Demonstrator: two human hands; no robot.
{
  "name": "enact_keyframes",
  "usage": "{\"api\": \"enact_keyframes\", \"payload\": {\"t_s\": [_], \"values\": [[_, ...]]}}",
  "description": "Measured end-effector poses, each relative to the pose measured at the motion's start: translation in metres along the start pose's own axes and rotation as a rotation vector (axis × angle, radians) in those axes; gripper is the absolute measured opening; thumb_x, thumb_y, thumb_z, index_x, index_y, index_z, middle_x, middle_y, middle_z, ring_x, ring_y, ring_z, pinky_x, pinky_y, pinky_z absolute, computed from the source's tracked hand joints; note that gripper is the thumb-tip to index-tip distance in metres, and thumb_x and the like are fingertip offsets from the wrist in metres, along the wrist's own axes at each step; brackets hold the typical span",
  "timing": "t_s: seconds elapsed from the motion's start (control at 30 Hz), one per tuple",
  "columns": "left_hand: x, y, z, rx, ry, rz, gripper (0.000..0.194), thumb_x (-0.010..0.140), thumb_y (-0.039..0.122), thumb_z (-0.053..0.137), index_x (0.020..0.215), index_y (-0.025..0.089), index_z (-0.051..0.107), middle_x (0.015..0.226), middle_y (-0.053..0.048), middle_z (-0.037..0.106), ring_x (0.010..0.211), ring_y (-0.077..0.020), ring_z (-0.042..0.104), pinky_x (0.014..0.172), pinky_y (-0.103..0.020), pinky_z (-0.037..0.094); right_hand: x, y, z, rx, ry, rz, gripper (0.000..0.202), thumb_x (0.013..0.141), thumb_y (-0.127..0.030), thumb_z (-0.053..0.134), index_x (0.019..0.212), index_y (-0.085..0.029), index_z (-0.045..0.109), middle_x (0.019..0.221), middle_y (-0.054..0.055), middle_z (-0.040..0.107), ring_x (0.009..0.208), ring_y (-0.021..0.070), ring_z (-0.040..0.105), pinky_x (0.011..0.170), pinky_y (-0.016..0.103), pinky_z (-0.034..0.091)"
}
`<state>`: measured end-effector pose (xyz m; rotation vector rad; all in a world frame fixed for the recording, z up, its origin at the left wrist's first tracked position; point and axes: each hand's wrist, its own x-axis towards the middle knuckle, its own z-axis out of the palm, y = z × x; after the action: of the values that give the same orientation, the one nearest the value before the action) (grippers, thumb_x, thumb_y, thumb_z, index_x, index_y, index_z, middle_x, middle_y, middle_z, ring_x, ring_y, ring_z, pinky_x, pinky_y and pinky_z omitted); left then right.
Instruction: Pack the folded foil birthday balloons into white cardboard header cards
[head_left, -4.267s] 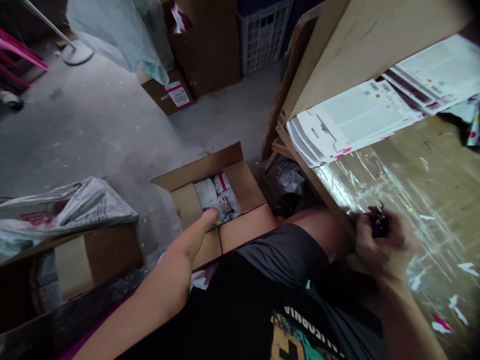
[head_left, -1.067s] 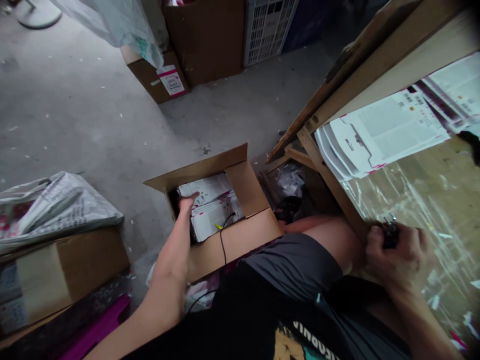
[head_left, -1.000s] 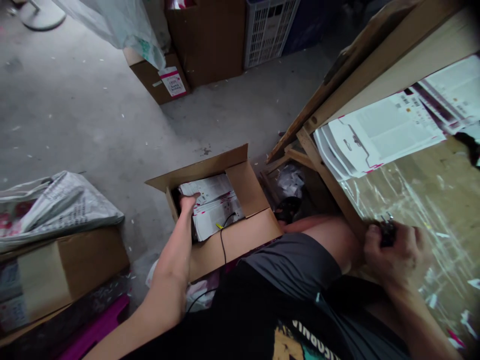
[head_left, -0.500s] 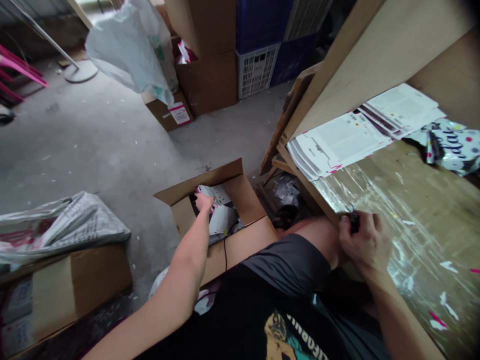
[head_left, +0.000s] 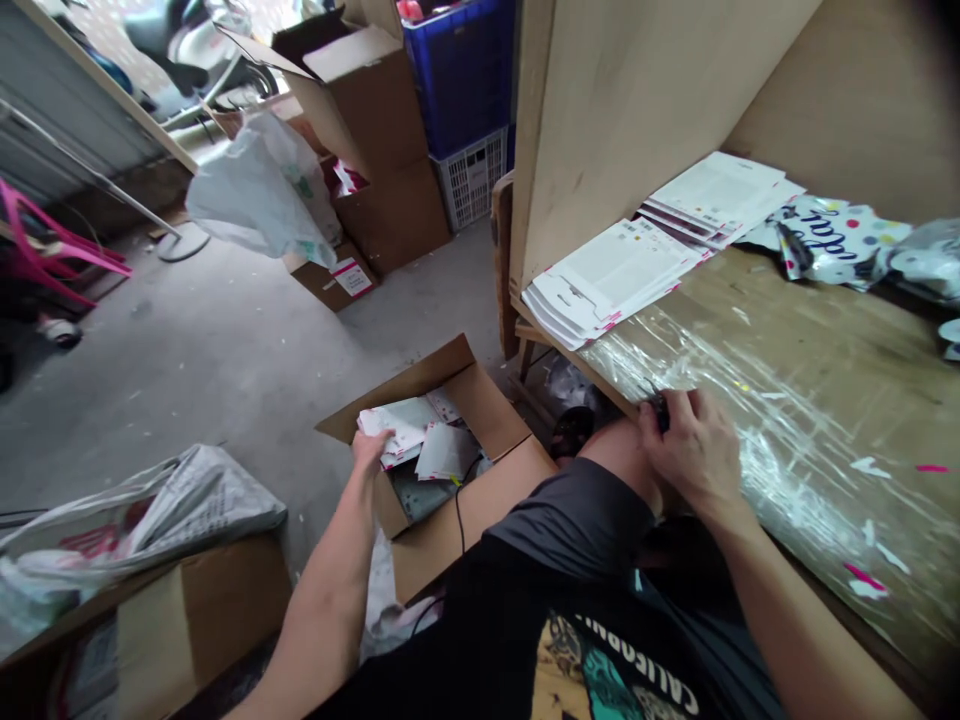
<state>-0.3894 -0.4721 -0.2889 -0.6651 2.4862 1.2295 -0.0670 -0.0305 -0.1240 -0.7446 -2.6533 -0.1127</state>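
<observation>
In the open cardboard box point(head_left: 495, 495) on the floor, my left hand point(head_left: 371, 447) is closed on a stack of white printed cards point(head_left: 405, 424) at the box's far left side. More white cards point(head_left: 446, 453) lie in the box beside that stack, and a thin black cord runs over its near flap. My right hand point(head_left: 694, 445) rests at the edge of the wooden table point(head_left: 810, 400), its fingers wrapped round a small black object point(head_left: 658, 408) with a thin tip. Most of that object is hidden by the fingers.
Stacks of flat white printed cards point(head_left: 615, 280) lie at the table's far left, with a dotted plastic packet point(head_left: 840, 240) beyond. Paper scraps dot the tape-covered tabletop. A bag-topped carton point(head_left: 232, 610) stands at left; cartons point(head_left: 397, 210) and a blue crate point(head_left: 461, 80) stand behind.
My left hand has lifted the stack of white cards up and toward the box's left side, showing more of it. My right hand keeps its place at the table edge. The view has shifted.
</observation>
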Motion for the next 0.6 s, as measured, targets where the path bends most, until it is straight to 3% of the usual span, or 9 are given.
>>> {"api": "enact_keyframes", "payload": {"t_s": [0.1,0.23,0.33,0.4,0.5,0.6], "values": [[-0.01,-0.007,-0.033,-0.18,0.0,-0.063,0.035,0.1,0.033,0.071,0.13,0.016,0.065,0.125,-0.01,0.07,0.103,-0.0221,0.071,0.088,-0.041,0.063,-0.001,-0.001,-0.001,-0.009,-0.009,-0.006,0.029,0.104,-0.041,0.053,0.112,-0.016,0.066,0.097,0.013,0.061,0.092,0.0302,0.057,0.081,0.037,0.043],[-0.042,-0.026,-0.097,-0.413,0.013,-0.119,0.041,0.085,0.007,0.076,0.124,0.009,0.067,0.097,-0.006,0.077,0.076,-0.0176,0.074,0.074,-0.031,0.064,-0.005,0.002,-0.002,0.003,-0.003,0.003,0.032,0.104,-0.042,0.052,0.113,-0.015,0.066,0.098,0.014,0.062,0.093,0.0305,0.059,0.082,0.038,0.045],[-0.081,-0.04,-0.143,-0.573,0.019,-0.129,0.041,0.082,0.008,0.074,0.123,0.008,0.068,0.085,-0.005,0.078,0.069,-0.0191,0.076,0.071,-0.03,0.066,-0.006,0.007,0.006,0.055,0.013,0.003,0.032,0.103,-0.043,0.053,0.114,-0.015,0.067,0.098,0.014,0.063,0.093,0.0313,0.06,0.083,0.039,0.046],[-0.108,-0.042,-0.157,-0.659,0.006,-0.127,0.04,0.085,0.011,0.071,0.125,0.009,0.068,0.083,-0.005,0.079,0.069,-0.0204,0.077,0.071,-0.031,0.067,-0.004,0.008,0.012,0.133,0.031,0.023,0.032,0.102,-0.043,0.055,0.114,-0.016,0.067,0.098,0.014,0.064,0.094,0.0319,0.06,0.084,0.04,0.047],[-0.147,-0.026,-0.145,-0.739,-0.08,-0.119,0.037,0.088,0.013,0.067,0.125,0.009,0.067,0.079,-0.005,0.079,0.068,-0.022,0.078,0.071,-0.032,0.068,-0.008,0.002,0.006,0.396,0.079,0.1,0.027,0.098,-0.041,0.058,0.112,-0.018,0.066,0.099,0.012,0.067,0.093,0.0299,0.062,0.084,0.04,0.049],[-0.189,0.022,-0.092,-0.793,-0.264,-0.067,0.041,0.084,0.012,0.07,0.125,0.013,0.068,0.084,-0.005,0.08,0.067,-0.0228,0.078,0.068,-0.033,0.069,-0.029,-0.011,-0.025,0.795,0.14,0.271,0.019,0.098,-0.039,0.058,0.104,-0.021,0.063,0.089,0.005,0.066,0.08,0.023,0.061,0.077,0.035,0.05]]}}
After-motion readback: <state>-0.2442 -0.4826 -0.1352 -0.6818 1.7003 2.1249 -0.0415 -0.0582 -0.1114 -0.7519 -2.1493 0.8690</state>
